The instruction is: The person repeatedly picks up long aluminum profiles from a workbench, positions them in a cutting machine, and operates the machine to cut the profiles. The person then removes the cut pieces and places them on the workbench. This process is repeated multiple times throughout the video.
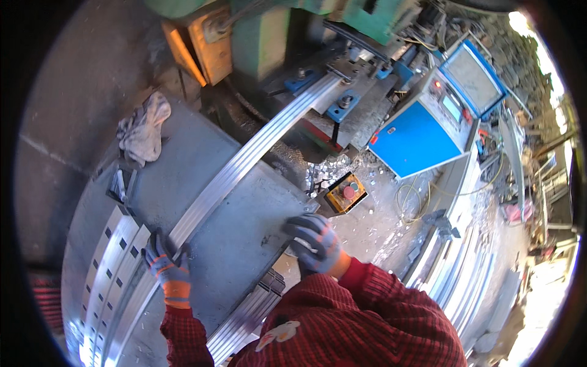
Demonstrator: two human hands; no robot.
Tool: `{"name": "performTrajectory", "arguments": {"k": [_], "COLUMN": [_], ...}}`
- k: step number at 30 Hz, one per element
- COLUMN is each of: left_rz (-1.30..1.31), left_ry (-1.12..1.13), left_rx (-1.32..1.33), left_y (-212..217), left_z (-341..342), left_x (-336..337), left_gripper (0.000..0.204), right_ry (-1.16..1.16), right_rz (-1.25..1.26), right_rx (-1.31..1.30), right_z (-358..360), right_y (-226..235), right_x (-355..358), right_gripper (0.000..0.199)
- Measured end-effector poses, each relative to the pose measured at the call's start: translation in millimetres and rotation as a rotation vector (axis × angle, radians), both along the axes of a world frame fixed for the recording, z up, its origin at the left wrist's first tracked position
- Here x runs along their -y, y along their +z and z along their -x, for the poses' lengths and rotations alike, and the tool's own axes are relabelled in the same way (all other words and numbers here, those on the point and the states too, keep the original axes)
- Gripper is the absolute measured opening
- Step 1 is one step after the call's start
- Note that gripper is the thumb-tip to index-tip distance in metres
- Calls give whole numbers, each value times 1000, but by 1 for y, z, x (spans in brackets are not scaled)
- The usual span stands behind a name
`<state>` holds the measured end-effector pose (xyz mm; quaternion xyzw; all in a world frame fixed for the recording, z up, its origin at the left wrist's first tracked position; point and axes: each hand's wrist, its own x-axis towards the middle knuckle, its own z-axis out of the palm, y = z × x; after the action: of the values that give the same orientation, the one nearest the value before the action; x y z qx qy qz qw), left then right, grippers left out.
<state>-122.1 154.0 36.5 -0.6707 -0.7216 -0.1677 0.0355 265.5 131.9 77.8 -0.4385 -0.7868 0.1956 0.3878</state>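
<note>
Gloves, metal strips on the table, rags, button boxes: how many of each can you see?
Gloves: 2, left hand and right hand
Long metal strip running into the machine: 1
Punched strips beside it: 3
Rag: 1
Yellow button box: 1
Total: 8

Bare table [244, 226] lies open between the gloved hands, but the long rail [244, 162] crosses it toward the press [342, 73], punched strips [113, 257] crowd the left edge, and a rag [143, 128] sits beyond.

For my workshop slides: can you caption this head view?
Gloved left hand grips a long metal strip feeding into a green press; right hand rests on the table edge.
</note>
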Motion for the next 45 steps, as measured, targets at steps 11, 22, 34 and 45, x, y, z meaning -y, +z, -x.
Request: {"name": "performTrajectory", "arguments": {"k": [11,22,34,45], "left_rz": [205,-203,15,-5], "left_ry": [34,-166,-173,0], "left_rx": [-148,-101,263,480], "left_y": [-6,-28,-28,-31], "left_z": [-181,-155,-142,-139], "left_x": [-138,-134,-146,-138], "left_gripper": [69,50,58,40], "right_ry": [-702,-608,-592,-381], "right_rz": [38,160,291,592], "right_rx": [-383,-443,-448,-350], "right_z": [-184,-293,-280,-302], "right_y": [-78,-99,-149,-140], "right_x": [5,-20,-107,-209], "right_gripper": [23,19,37,59]}}
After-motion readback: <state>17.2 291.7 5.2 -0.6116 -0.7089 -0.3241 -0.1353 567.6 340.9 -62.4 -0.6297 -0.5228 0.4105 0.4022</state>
